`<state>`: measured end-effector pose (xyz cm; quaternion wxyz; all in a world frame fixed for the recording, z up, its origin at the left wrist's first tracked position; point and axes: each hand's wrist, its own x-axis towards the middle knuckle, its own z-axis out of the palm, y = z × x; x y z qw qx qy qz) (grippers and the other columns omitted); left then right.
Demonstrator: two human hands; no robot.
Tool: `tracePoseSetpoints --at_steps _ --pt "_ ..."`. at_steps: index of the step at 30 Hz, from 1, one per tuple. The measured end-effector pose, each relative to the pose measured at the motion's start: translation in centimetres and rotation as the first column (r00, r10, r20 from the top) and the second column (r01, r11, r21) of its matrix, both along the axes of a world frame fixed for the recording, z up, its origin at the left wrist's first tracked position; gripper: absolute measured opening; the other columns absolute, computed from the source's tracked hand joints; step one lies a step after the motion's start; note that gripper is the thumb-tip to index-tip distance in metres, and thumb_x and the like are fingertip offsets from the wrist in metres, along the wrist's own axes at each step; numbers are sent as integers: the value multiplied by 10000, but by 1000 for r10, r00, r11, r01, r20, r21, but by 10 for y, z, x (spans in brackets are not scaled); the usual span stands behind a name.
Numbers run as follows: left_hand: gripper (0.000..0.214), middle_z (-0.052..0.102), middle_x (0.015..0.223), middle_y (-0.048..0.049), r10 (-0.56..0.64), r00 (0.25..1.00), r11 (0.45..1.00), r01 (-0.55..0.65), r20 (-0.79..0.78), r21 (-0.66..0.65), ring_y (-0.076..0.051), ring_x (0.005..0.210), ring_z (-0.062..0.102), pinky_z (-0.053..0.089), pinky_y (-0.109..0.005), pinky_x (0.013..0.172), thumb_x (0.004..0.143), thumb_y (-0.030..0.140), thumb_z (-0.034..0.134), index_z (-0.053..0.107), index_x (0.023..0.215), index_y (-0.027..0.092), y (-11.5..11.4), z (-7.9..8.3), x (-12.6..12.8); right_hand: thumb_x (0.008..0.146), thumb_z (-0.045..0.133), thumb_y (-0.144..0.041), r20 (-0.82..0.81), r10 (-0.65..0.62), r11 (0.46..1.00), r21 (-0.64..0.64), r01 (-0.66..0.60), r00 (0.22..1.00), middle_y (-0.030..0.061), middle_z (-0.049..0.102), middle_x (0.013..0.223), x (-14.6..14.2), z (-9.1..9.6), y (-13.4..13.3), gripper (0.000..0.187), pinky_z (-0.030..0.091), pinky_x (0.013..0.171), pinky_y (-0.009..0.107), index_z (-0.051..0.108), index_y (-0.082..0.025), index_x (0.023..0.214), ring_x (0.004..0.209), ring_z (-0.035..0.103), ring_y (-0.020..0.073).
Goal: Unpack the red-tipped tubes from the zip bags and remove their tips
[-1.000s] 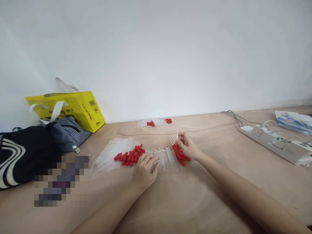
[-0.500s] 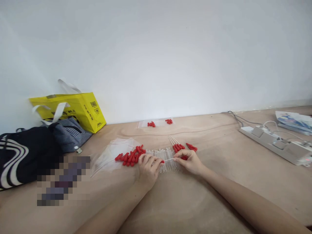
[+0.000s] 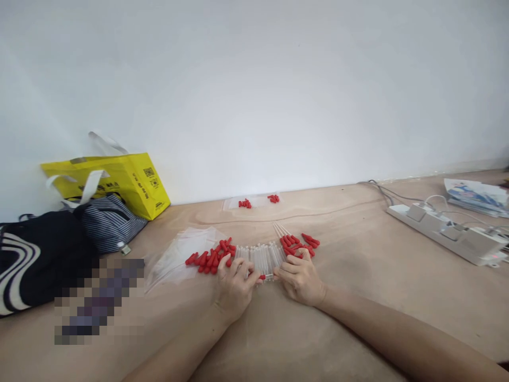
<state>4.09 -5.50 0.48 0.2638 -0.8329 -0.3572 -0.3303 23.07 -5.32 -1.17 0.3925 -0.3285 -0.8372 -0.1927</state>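
A row of clear thin plastic tubes (image 3: 262, 255) lies on the wooden table, with a heap of red rubber caps (image 3: 210, 258) at its left and several finished red-capped tubes (image 3: 298, 242) at its right. My left hand (image 3: 235, 281) and my right hand (image 3: 301, 277) meet at the near edge of the row, fingers curled. Between them they pinch one clear tube with a small red cap (image 3: 263, 276) at the left hand's fingertips. Flat clear plastic bags (image 3: 175, 254) lie under and left of the cap heap.
A yellow paper bag (image 3: 119, 180), a striped pouch (image 3: 105, 225) and a dark bag (image 3: 35, 260) sit at the left against the wall. A clear bag with red caps (image 3: 258, 201) lies farther back. A white power strip (image 3: 445, 233) with plugs and cables lies right, beside printed packets (image 3: 477, 193).
My right hand set a capped tube down at the right of the row, came back to a clear tube, and both hands drew together toward me at the row's near edge.
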Motion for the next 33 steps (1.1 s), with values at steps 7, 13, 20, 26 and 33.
tracePoseSetpoints --at_steps 7,13,20,26,33 --pt "149 611 676 24 0 1000 1000 0 -13 18 -159 766 526 263 -439 886 775 241 541 595 636 234 -2 1 0 814 417 -182 -1 20 1000 -5 -20 1000 -25 466 508 0 1 -1 193 203 648 314 588 -176 724 569 368 108" --pt "135 615 688 20 -16 999 1000 16 -32 7 -157 774 528 272 -441 889 768 219 543 600 648 243 -3 2 -3 817 417 -194 -13 44 999 -15 -44 999 -31 470 499 0 1 -2 193 204 653 318 581 -166 719 553 361 101" --pt "164 611 696 15 -39 999 999 40 -12 32 -155 771 523 287 -439 894 771 178 510 605 656 247 -3 0 -4 812 412 -189 -14 43 999 -29 -43 999 -27 462 497 0 0 -2 199 201 632 310 589 -173 722 548 364 105" --pt "211 614 703 3 -56 998 998 56 -2 7 -163 760 515 359 -374 819 798 151 447 598 672 229 -3 3 -9 831 395 -187 -39 62 996 -62 -64 997 -19 477 521 5 -4 -1 215 207 596 298 582 -162 727 528 377 103" --pt "205 564 733 -35 16 976 995 6 219 -99 -144 700 526 441 -261 646 839 230 401 592 779 188 12 3 -46 850 345 -155 -202 -105 963 -264 49 974 47 593 755 20 -13 11 218 321 644 286 561 -164 879 648 490 140"
